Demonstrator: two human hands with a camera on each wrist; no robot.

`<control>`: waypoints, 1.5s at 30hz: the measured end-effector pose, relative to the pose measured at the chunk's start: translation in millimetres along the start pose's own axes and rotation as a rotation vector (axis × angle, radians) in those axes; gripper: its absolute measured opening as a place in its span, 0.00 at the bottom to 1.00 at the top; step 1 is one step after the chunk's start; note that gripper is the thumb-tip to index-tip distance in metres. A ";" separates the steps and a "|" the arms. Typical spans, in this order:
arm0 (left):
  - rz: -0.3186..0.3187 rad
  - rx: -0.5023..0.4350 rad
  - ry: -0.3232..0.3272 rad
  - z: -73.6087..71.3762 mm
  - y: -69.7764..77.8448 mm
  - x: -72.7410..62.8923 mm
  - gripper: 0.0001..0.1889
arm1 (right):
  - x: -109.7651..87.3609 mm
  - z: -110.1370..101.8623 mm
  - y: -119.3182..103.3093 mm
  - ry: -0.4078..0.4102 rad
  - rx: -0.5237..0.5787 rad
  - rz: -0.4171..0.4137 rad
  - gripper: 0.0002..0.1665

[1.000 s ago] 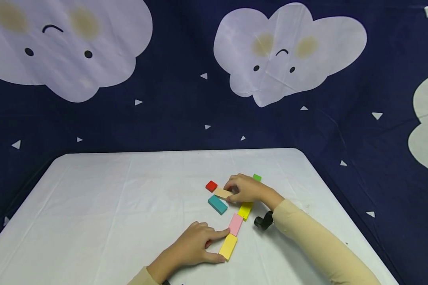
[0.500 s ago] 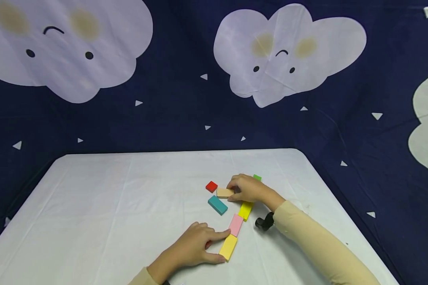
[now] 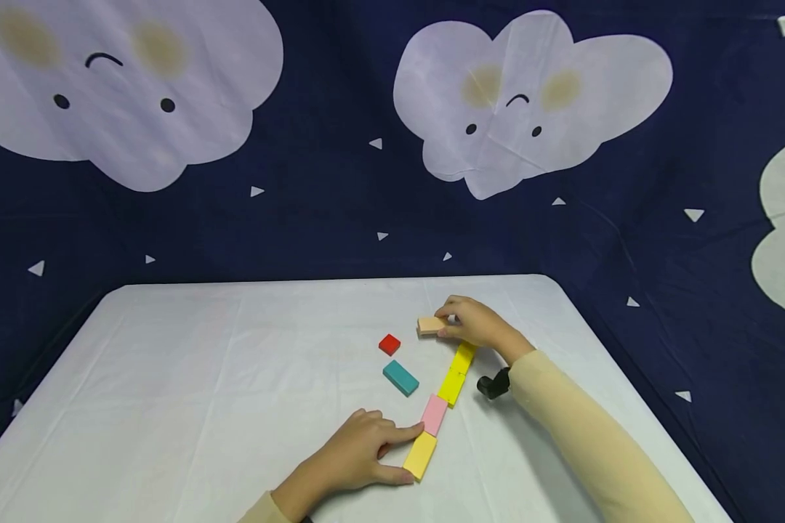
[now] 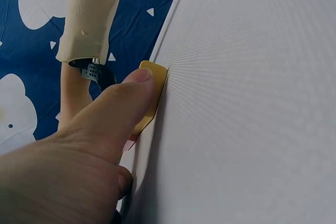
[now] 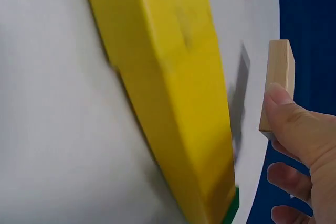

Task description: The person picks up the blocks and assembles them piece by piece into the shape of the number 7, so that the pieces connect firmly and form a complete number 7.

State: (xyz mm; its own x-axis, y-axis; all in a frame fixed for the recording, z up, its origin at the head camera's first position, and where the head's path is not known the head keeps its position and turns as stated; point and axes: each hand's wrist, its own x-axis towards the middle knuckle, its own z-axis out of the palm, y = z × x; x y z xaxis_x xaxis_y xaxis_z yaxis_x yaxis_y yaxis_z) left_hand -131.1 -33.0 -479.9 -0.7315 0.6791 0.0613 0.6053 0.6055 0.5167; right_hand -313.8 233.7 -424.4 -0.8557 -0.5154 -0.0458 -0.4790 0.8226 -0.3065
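My right hand [image 3: 477, 323] pinches a natural wood block [image 3: 429, 326] between thumb and fingers. In the right wrist view the block [image 5: 279, 69] is raised, with its shadow apart from it on the table. A slanting row lies below: two bright yellow blocks [image 3: 458, 374], a pink block [image 3: 435, 415] and a pale yellow block [image 3: 421, 457] at the near end. My left hand [image 3: 360, 454] holds the pale yellow block, thumb at its near end, index fingertip by its joint with the pink one. A green block [image 5: 233, 207] shows past the bright yellow ones, mostly hidden.
A small red block [image 3: 389, 345] and a teal block [image 3: 400, 378] lie left of the row on the white table [image 3: 203, 392]. A black wrist camera [image 3: 493, 383] hangs under the right sleeve. Behind stands a dark blue cloth [image 3: 327, 218] with clouds.
My right hand has carried the wood block from beside the red and teal blocks up and away to the right, turning it. The left hand stays at the pale yellow block.
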 end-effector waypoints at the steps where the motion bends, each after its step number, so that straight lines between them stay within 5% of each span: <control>1: 0.003 0.002 0.003 0.3 0.1 0.0 0.36 | 0.0 -1.5 3.9 0.003 0.006 0.013 0.24; 9: 0.027 0.020 0.026 1.2 -0.7 -0.1 0.36 | 0.9 -4.1 29.4 -0.023 0.046 0.121 0.24; 15: 0.035 0.030 0.028 1.6 -1.5 -0.3 0.36 | 1.1 -3.6 36.5 -0.026 0.058 0.129 0.23; 45: 0.005 0.005 -0.005 0.8 -0.7 -0.7 0.35 | -2.7 -5.4 32.9 -0.123 0.189 0.204 0.22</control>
State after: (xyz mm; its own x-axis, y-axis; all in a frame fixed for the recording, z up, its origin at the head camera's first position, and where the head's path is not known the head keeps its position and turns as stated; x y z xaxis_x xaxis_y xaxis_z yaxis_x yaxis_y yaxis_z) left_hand -130.8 -33.5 -481.0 -0.7268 0.6843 0.0595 0.6107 0.6041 0.5120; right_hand -328.3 263.4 -429.2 -0.8948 -0.3788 -0.2363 -0.2448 0.8589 -0.4498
